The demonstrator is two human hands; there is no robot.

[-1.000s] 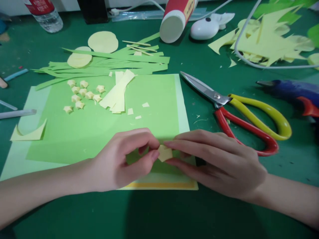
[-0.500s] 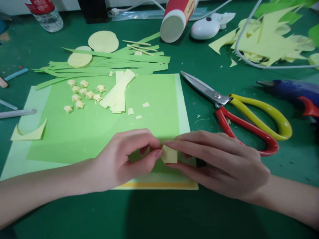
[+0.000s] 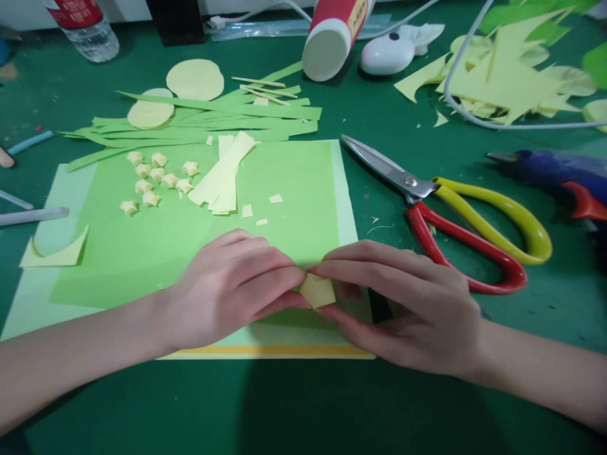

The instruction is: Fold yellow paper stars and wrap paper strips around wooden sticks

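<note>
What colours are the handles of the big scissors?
The scissors have one yellow handle and one red handle, seen best in the head view.

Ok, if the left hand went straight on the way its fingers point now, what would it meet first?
The folded yellow paper piece, which the left hand already seems to touch; beyond it, probably the right hand. Exact depth is hard to judge from this view.

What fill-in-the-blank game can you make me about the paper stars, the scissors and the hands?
The left hand and right hand hold folded paper coloured pale ____.
The scissors have one yellow handle and one ____ handle.
The sheet under the stars is coloured ____.
The cup lies on its ____.

Missing words: yellow; red; green; side.
</note>
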